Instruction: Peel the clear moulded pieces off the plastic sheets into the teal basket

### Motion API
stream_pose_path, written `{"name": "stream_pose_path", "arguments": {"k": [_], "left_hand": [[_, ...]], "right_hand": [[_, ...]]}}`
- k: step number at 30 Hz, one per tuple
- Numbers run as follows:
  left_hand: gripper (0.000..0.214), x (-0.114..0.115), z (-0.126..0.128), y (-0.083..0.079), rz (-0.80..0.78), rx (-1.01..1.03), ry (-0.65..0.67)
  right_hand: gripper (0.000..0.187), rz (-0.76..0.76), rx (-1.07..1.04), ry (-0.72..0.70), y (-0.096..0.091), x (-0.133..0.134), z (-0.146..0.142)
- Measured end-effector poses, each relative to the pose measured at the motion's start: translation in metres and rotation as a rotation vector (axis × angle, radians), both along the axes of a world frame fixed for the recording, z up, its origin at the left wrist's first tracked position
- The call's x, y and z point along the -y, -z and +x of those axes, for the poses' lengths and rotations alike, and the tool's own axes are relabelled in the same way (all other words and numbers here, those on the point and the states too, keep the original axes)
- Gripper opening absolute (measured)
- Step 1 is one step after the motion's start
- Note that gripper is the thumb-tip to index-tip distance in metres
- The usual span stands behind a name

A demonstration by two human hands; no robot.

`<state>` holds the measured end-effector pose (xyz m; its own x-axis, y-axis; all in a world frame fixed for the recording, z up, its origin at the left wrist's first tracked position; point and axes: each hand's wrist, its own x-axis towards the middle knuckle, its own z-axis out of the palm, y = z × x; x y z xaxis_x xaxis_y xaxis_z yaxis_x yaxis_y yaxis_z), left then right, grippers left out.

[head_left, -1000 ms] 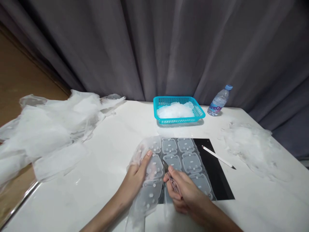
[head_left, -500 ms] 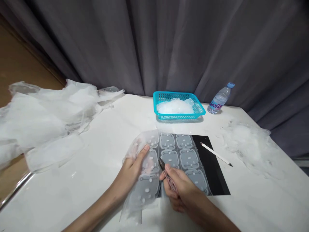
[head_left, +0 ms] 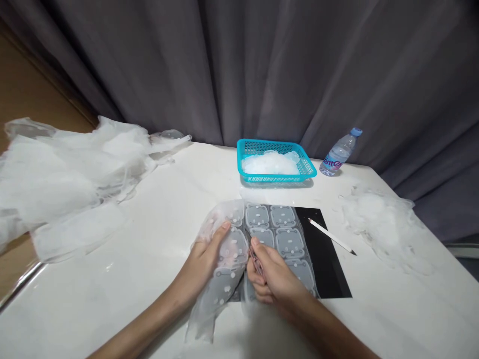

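Note:
A translucent sheet (head_left: 291, 243) with rows of rounded-square shapes and white dots lies partly over a black board (head_left: 329, 274). My left hand (head_left: 211, 249) pinches the sheet's left part, thumb on top and fingers showing dimly through from beneath, lifting it off the table. In my right hand (head_left: 271, 271) are small pinkish snips (head_left: 256, 262), fingers wrapped round their handles. Their dark blades point away from me, at the seam between the left column and the middle one. Close to me, the left strip stands apart from the rest along that seam. The blade tips are hard to make out.
A turquoise basket (head_left: 277, 178) with white translucent pieces stands at the back, a water bottle (head_left: 339, 152) to its right. A white pencil (head_left: 332, 236) lies across the black board. Heaps of translucent sheeting lie left (head_left: 75, 174) and right (head_left: 381, 224).
My right hand and the snips have shifted slightly left, with the blades now in against the seam. The gap between strip and sheet near me looks wider. My left hand keeps its hold.

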<state>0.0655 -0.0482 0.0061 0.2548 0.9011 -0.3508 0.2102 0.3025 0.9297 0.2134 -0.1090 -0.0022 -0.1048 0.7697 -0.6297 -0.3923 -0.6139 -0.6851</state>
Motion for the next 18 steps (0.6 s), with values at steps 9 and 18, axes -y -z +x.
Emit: {"name": "stream_pose_path", "arguments": {"k": [9,18], "left_hand": [[0.049,-0.004,0.000,-0.003,-0.015,-0.034,-0.047],[0.035,-0.005,-0.004,0.004,0.216,-0.158,0.006]], "right_hand": [[0.075,0.185,0.071,0.100,0.006,-0.007,-0.007],[0.072,0.190,0.085,0.153,0.013,-0.005,-0.013]]}}
